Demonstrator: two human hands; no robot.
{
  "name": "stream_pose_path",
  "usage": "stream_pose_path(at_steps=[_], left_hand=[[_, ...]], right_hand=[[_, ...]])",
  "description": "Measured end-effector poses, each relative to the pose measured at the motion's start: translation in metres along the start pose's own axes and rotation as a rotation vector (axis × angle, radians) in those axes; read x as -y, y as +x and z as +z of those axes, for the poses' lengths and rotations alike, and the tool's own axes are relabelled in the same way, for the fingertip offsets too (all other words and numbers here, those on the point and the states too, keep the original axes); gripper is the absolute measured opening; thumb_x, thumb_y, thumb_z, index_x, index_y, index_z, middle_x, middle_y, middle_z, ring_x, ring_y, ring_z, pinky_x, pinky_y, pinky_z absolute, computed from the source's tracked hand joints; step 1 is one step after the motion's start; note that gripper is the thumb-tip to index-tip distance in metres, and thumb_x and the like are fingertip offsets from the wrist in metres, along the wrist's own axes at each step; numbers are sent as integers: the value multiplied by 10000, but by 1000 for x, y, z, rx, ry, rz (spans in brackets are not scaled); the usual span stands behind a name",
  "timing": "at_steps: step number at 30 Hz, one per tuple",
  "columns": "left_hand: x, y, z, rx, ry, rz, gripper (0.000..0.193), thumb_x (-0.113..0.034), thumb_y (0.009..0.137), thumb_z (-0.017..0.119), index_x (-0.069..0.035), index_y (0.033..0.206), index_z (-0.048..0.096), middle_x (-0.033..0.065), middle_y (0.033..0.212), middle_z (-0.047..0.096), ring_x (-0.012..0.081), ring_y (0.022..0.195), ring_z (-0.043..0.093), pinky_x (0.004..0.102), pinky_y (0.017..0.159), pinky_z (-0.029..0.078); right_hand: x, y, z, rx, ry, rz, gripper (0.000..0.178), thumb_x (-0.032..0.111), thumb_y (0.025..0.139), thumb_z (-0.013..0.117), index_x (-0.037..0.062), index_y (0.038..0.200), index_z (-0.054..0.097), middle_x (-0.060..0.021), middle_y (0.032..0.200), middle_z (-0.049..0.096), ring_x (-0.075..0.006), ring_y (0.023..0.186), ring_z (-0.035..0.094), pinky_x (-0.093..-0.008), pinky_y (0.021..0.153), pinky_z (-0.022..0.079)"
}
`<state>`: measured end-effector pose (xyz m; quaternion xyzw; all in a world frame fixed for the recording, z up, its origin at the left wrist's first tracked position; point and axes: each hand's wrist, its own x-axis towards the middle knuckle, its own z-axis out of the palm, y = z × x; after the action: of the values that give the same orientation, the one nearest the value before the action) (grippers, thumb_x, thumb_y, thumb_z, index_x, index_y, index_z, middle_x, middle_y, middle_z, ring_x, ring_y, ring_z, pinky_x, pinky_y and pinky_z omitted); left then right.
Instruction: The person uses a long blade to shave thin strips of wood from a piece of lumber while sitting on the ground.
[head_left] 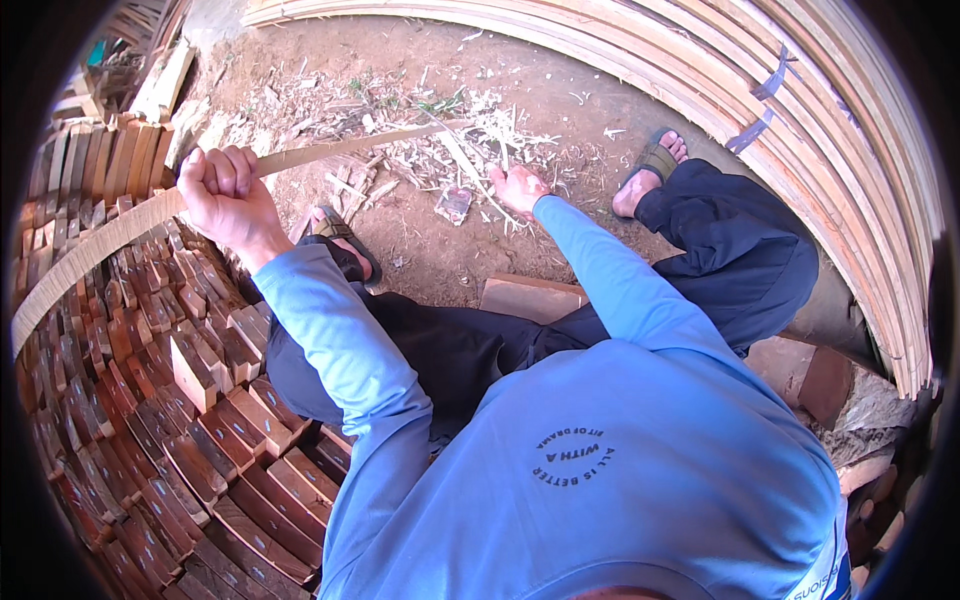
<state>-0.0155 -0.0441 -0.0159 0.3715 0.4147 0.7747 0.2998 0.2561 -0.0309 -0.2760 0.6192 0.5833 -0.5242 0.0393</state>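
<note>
Left hand [232,195] closed in a fist around a long, thin wooden strip [340,150], raised above the ground at the person's left. The strip runs from the far left rim of the view, bending with the lens, through the fist and out to a narrow end ahead of the person. Right hand [518,190] lies just beyond that end, low and near the ground, fingers curled; whether it grips anything cannot be told.

Around and below the strip's far end, pale wood shavings [500,128] are scattered over bare earth [420,262]. Among them, between the person's feet, lies one small clear plastic item [453,205], apparently a packet; its contents, if any, cannot be made out. Sandals [655,158] are worn on both feet. A flat-faced wooden block [532,297] sits on the earth between the legs.

Farther out, on the left, short wooden pieces [215,450] are stacked in close rows, mostly reddish brown, some paler. On the right, a large bundle of long boards [690,75] curves along the rim of the view; dark bands [772,78] are visible across it.
</note>
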Motion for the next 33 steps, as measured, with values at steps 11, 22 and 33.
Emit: stream_pose_path(at_steps=[11, 22, 33], left_hand=[[-1, -5, 10, 16, 6, -12, 424, -195, 908, 513, -173, 576, 248, -39, 495, 200, 104, 447, 199, 294, 501, 245], [-3, -6, -10, -21, -15, -7, 420, -188, 913, 506, -183, 578, 254, -36, 492, 213, 102, 445, 214, 289, 509, 271], [-1, 3, 0, 26, -16, 27, 425, -192, 921, 503, -175, 575, 257, -38, 491, 212, 104, 447, 202, 294, 507, 247]], right_hand=[[6, -13, 6, -97, 28, -132, 790, 596, 954, 331, -113, 905, 675, -270, 832, 683, -367, 804, 701, -437, 813, 546], [74, -54, -37, -16, -78, -258, 639, 544, 958, 380, -33, 1000, 652, -245, 928, 674, -381, 922, 662, -457, 897, 495], [-42, 2, -26, 4, -11, 42, 744, 589, 957, 382, -99, 823, 633, -163, 679, 654, -285, 575, 650, -421, 591, 540]])
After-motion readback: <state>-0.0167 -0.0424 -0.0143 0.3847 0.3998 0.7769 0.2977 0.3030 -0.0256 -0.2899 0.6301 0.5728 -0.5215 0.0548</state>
